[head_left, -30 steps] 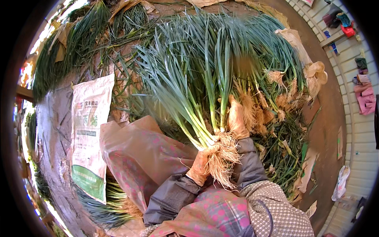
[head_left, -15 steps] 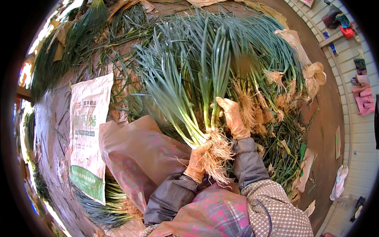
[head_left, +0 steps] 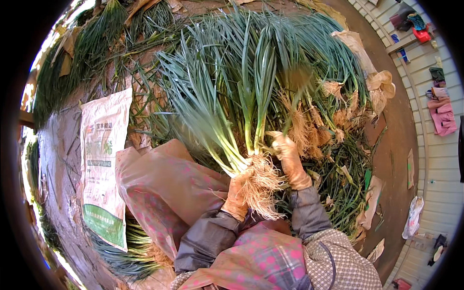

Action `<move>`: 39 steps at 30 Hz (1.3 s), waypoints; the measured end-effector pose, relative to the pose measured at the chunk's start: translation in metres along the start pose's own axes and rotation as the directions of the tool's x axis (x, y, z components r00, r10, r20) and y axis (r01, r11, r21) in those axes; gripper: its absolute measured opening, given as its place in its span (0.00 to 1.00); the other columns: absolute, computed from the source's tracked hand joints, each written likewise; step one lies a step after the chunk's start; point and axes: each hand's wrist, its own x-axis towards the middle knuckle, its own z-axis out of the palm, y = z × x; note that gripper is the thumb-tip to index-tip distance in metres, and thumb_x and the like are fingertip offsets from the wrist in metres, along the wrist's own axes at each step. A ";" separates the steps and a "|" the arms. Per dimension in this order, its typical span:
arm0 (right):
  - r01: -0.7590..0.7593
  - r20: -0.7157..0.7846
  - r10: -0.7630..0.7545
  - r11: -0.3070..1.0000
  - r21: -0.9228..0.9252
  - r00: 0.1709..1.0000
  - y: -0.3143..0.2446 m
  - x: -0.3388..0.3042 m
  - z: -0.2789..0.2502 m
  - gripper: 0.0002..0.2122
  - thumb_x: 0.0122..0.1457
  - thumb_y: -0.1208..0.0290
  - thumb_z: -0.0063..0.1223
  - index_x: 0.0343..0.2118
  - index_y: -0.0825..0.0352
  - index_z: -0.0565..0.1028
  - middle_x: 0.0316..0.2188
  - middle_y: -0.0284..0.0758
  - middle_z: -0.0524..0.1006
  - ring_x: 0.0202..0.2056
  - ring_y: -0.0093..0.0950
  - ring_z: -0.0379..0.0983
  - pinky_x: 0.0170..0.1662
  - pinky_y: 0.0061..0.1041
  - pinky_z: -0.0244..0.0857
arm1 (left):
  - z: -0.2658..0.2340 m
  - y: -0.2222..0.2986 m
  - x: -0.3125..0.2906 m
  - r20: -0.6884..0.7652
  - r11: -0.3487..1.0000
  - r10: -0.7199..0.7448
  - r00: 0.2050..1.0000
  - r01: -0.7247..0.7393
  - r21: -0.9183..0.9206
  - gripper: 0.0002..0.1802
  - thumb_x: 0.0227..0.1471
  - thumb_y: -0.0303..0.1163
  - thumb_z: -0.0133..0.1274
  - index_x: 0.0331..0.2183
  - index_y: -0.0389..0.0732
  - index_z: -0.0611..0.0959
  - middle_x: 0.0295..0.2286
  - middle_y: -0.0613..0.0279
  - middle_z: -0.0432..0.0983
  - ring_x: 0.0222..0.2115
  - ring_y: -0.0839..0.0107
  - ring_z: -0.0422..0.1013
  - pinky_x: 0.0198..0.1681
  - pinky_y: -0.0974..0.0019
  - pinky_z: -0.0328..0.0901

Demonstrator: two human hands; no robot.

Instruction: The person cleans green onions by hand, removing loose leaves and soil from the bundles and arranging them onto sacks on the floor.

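My left hand, in an orange-tan glove, grips a bunch of scallions low down, just by its shaggy pale roots. The green leaves fan away from me, over the pile beyond. Just right of the white stems is my right hand, gloved alike. Its thumb and fingers are bent together beside the bunch; what they pinch, if anything, is too small to make out.
More scallions with matted roots lie at the far right, beside loose leaf scraps. A printed white sack lies at left, near another scallion bundle. A plastic apron covers my lap. Pale ribbed wall at right.
My right hand has drawn off the stems, slightly toward me and to the right. The left hand keeps its grip on the bunch, and the whole view has shifted a little.
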 end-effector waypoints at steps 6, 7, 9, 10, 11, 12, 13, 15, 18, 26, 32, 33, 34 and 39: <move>0.713 0.710 -0.279 0.552 -0.432 0.646 0.013 -0.018 -0.010 0.10 0.64 0.71 0.43 0.39 0.72 0.73 0.20 0.28 0.68 0.19 0.17 0.63 0.19 0.17 0.63 | -0.016 0.004 0.002 -0.063 0.975 0.197 0.978 -0.189 0.119 0.20 0.56 0.32 0.47 0.47 0.30 0.73 0.38 0.52 0.75 0.36 0.62 0.74 0.41 0.60 0.72; 0.522 0.720 -0.199 0.813 -0.258 0.665 -0.006 -0.045 -0.008 0.09 0.63 0.73 0.43 0.33 0.74 0.72 0.21 0.30 0.68 0.18 0.18 0.63 0.19 0.18 0.64 | -0.018 0.006 0.001 -0.095 0.966 0.234 0.968 -0.221 0.131 0.19 0.56 0.32 0.47 0.47 0.30 0.73 0.38 0.52 0.75 0.37 0.62 0.74 0.41 0.60 0.72; -0.186 0.570 -0.032 0.929 0.319 0.821 0.012 -0.090 -0.036 0.12 0.64 0.63 0.44 0.30 0.67 0.72 0.23 0.28 0.69 0.25 0.18 0.67 0.30 0.19 0.67 | -0.011 0.006 -0.006 -0.029 0.977 0.175 0.984 -0.170 0.126 0.19 0.54 0.29 0.49 0.47 0.31 0.73 0.39 0.52 0.75 0.38 0.61 0.74 0.43 0.59 0.72; -0.025 0.203 -0.059 0.921 0.389 0.977 0.039 -0.108 -0.049 0.12 0.64 0.62 0.43 0.37 0.67 0.72 0.20 0.25 0.68 0.21 0.19 0.63 0.29 0.19 0.62 | 0.004 0.004 -0.007 -0.014 0.985 0.154 0.988 -0.153 0.074 0.19 0.53 0.28 0.49 0.47 0.31 0.73 0.39 0.52 0.75 0.38 0.61 0.74 0.43 0.58 0.72; -0.148 -0.081 0.192 0.914 0.378 0.978 0.055 -0.120 -0.065 0.15 0.64 0.60 0.44 0.43 0.67 0.73 0.22 0.25 0.69 0.23 0.18 0.66 0.29 0.19 0.63 | 0.015 0.003 -0.007 0.006 0.991 0.131 0.991 -0.131 0.020 0.19 0.53 0.27 0.50 0.47 0.31 0.73 0.39 0.52 0.75 0.38 0.61 0.74 0.43 0.58 0.72; -0.382 0.101 0.375 0.922 0.064 0.921 0.067 -0.122 -0.099 0.20 0.63 0.57 0.45 0.48 0.68 0.70 0.25 0.27 0.74 0.25 0.19 0.69 0.29 0.20 0.64 | 0.014 0.000 -0.007 -0.041 0.988 0.143 0.989 -0.140 0.059 0.21 0.51 0.25 0.51 0.48 0.32 0.73 0.39 0.53 0.75 0.38 0.61 0.74 0.42 0.58 0.72; -0.350 0.027 0.565 0.547 -0.760 0.825 0.137 -0.113 -0.156 0.23 0.61 0.54 0.47 0.51 0.67 0.69 0.29 0.31 0.78 0.26 0.20 0.73 0.30 0.21 0.66 | 0.013 -0.008 0.003 -0.092 0.988 0.119 0.989 -0.109 0.105 0.22 0.49 0.22 0.51 0.48 0.32 0.72 0.39 0.54 0.75 0.38 0.62 0.74 0.42 0.59 0.72; 0.048 0.015 0.307 -0.099 -0.994 0.951 0.088 -0.112 -0.121 0.21 0.59 0.56 0.50 0.48 0.67 0.73 0.31 0.35 0.79 0.24 0.23 0.75 0.28 0.23 0.68 | -0.009 -0.014 0.007 -0.184 0.972 0.137 0.973 -0.096 0.215 0.23 0.47 0.20 0.51 0.48 0.33 0.72 0.39 0.56 0.75 0.38 0.63 0.74 0.41 0.61 0.72; 0.154 -0.006 -0.239 0.644 -0.750 0.971 0.001 -0.058 -0.041 0.23 0.56 0.51 0.51 0.47 0.67 0.73 0.30 0.39 0.79 0.22 0.26 0.76 0.25 0.27 0.69 | -0.013 -0.031 0.015 -0.099 0.878 0.281 0.955 -0.213 0.429 0.24 0.44 0.15 0.54 0.46 0.35 0.73 0.39 0.61 0.73 0.38 0.70 0.71 0.43 0.70 0.68; 0.075 0.011 -0.325 0.184 -0.980 0.946 -0.037 0.105 0.027 0.20 0.62 0.48 0.41 0.31 0.62 0.75 0.17 0.33 0.75 0.17 0.26 0.72 0.21 0.33 0.65 | -0.007 -0.032 0.016 -0.111 0.856 0.240 0.964 -0.157 0.492 0.20 0.45 0.17 0.54 0.44 0.34 0.75 0.35 0.61 0.74 0.33 0.70 0.72 0.37 0.68 0.69; 0.532 -0.124 -0.550 0.833 -0.151 0.826 -0.029 0.017 0.018 0.14 0.65 0.62 0.42 0.36 0.69 0.75 0.25 0.38 0.78 0.22 0.23 0.75 0.20 0.17 0.70 | -0.019 -0.016 0.022 -0.146 0.922 0.317 0.937 -0.268 0.280 0.18 0.44 0.18 0.55 0.41 0.33 0.77 0.34 0.60 0.75 0.34 0.67 0.72 0.38 0.67 0.70; 0.422 -0.067 -0.417 0.901 0.102 0.907 -0.036 -0.011 0.021 0.14 0.65 0.63 0.43 0.37 0.69 0.76 0.26 0.40 0.79 0.23 0.22 0.76 0.20 0.15 0.70 | -0.018 -0.015 0.023 -0.168 0.924 0.332 0.928 -0.284 0.256 0.18 0.44 0.17 0.55 0.41 0.33 0.77 0.34 0.60 0.75 0.33 0.68 0.72 0.38 0.67 0.70; 0.326 -0.097 -0.320 0.943 0.062 0.943 -0.032 -0.029 0.018 0.13 0.65 0.65 0.44 0.40 0.71 0.75 0.26 0.38 0.79 0.24 0.21 0.75 0.21 0.16 0.69 | -0.019 -0.015 0.024 -0.173 0.916 0.339 0.925 -0.282 0.287 0.18 0.44 0.17 0.55 0.41 0.33 0.77 0.34 0.60 0.75 0.33 0.68 0.72 0.38 0.67 0.70; 0.195 0.159 -0.125 0.376 -0.906 0.979 -0.016 -0.020 0.000 0.22 0.55 0.46 0.52 0.43 0.58 0.76 0.19 0.33 0.76 0.19 0.26 0.73 0.20 0.23 0.66 | -0.015 -0.018 0.028 -0.096 0.888 0.387 0.917 -0.343 0.307 0.18 0.43 0.16 0.54 0.41 0.33 0.76 0.33 0.61 0.75 0.32 0.68 0.73 0.37 0.68 0.70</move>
